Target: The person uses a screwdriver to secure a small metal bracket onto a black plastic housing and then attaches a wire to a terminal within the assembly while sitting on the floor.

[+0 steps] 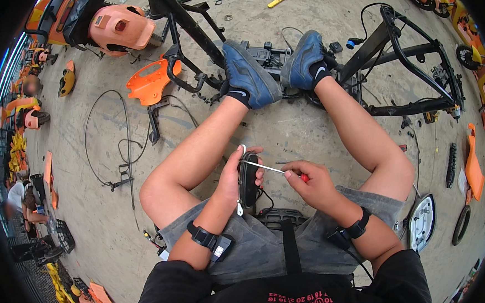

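Note:
My left hand [230, 177] is wrapped round a long, dark oval part [249, 182] with pale tabs at its two ends, held upright above my lap; its exact kind is unclear. From the right, my right hand [315, 185] grips a screwdriver [269, 167] by its red handle, which is mostly hidden in the fingers. The screwdriver's thin metal shaft points left, and its tip meets the upper part of the dark piece near my left fingers. A black wire [266, 196] shows just below and right of that piece.
Black scooter frames [420, 54] lie beyond my shoes, with an orange panel [151, 80] at the far left. Looped cables [122, 138] lie left of my leg. To the right are a shock absorber [451, 165], an orange strip-shaped panel [474, 165] and a silvery part [422, 221].

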A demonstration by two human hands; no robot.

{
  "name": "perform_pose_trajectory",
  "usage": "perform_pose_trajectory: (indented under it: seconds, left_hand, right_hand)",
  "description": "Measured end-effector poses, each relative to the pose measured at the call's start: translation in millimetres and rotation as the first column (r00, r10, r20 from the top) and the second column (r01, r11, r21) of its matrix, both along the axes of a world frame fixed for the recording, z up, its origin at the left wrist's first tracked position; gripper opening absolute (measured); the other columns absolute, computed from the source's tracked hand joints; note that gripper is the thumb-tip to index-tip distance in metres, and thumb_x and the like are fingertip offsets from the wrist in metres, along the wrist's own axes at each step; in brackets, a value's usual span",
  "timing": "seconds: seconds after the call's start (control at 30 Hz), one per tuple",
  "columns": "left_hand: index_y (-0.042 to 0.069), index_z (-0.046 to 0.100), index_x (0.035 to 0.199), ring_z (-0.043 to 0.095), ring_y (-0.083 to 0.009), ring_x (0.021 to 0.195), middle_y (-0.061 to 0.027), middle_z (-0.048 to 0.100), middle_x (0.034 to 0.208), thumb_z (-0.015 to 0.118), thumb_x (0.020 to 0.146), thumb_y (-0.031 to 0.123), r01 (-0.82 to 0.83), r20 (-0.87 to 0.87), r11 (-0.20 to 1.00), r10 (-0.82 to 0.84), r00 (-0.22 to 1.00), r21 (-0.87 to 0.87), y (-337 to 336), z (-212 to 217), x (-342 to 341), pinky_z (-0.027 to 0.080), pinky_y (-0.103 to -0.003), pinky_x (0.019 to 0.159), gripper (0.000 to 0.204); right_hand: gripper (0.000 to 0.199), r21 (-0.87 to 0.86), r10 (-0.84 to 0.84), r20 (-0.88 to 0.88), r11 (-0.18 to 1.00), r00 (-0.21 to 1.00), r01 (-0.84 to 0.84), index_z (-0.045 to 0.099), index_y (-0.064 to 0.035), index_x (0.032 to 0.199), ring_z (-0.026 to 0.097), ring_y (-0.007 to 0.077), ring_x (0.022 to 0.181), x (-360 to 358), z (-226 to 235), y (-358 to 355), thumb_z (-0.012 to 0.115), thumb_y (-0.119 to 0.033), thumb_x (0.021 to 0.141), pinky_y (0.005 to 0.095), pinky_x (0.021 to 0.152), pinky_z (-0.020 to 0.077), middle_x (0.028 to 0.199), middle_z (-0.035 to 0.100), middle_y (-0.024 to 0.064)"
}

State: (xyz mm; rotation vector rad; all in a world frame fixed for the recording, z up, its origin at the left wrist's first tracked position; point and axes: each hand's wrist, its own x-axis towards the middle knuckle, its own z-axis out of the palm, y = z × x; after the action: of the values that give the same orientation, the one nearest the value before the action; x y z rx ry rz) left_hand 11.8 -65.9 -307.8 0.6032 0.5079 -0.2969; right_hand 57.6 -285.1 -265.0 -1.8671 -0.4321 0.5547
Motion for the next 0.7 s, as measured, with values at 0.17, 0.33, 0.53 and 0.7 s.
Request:
perform_pose_trajectory:
  seconds: [0.17,0.33,0.53,0.7]
  left_hand:
    - [0.0,0.053,0.124,0.058,-0.0188,0.067,-0.0091,0.061,0.086,0.044,0.103,0.047,0.009,-0.014,0.999,-0.009,1.0,0.038,-1,0,0,0.049,-0.031,0.056,0.051]
    - [0.001,0.052,0.124,0.058,-0.0181,0.067,-0.0087,0.06,0.085,0.045,0.104,0.045,0.067,-0.038,0.996,-0.065,0.997,0.062,1,3,0,0.049,-0.031,0.056,0.05]
    - [0.002,0.053,0.125,0.058,-0.0151,0.065,-0.0063,0.059,0.084,0.044,0.105,0.04,0.078,-0.032,0.972,-0.073,0.997,0.222,-1,-5,2,0.049,-0.029,0.055,0.044]
    - [0.002,0.054,0.124,0.058,-0.0126,0.062,-0.0053,0.058,0.083,0.044,0.106,0.04,0.084,-0.025,0.925,-0.081,0.996,0.37,-1,-5,2,0.049,-0.027,0.054,0.043]
  right_hand:
    - [0.017,-0.013,0.008,0.077,1.0,0.997,-0.007,0.071,-0.0032,0.105,0.06,0.0165,0.066,1,1,0,0.067,-0.014,0.093,0.0298,0.061,0.0482,0.085,0.069,0.0112]
    - [0.015,-0.046,0.038,0.192,0.998,0.981,-0.03,0.071,-0.0054,0.103,0.061,0.0222,0.065,4,6,-1,0.068,-0.012,0.09,0.0323,0.061,0.0493,0.082,0.067,0.0117]
    - [0.014,-0.101,0.068,0.388,0.994,0.919,-0.031,0.071,-0.0084,0.1,0.062,0.0275,0.066,6,3,-4,0.071,-0.011,0.086,0.0363,0.06,0.05,0.078,0.064,0.0093]
    - [0.013,-0.154,0.105,0.552,0.988,0.827,-0.023,0.07,-0.0096,0.099,0.063,0.0281,0.07,7,-1,-4,0.072,-0.012,0.086,0.0388,0.061,0.051,0.078,0.063,0.0077]
